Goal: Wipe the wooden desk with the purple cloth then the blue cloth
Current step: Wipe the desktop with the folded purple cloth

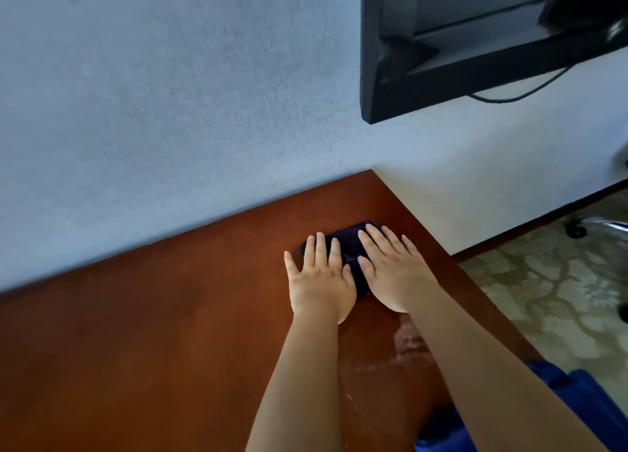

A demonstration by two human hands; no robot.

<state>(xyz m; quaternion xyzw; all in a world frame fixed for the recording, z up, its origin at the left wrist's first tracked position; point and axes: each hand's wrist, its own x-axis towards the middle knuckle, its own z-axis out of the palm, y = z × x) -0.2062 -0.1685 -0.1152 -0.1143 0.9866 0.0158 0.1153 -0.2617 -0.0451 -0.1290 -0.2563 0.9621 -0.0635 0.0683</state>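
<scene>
I saw the left hand (319,281) and right hand (394,271) pressed flat, fingers straight, side by side on the dark purple folded cloth (353,247), which lay on the reddish-brown wooden desk (153,349) toward two o'clock near the corner. The bright blue cloth (577,397) sat at five o'clock.

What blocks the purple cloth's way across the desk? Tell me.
Nothing visible does. Both hands, left and right, press the purple cloth flat near the wooden desk's far right corner; the surface leftward is bare.

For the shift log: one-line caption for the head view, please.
Left hand and right hand press flat on the purple cloth near the wooden desk's far corner.
</scene>
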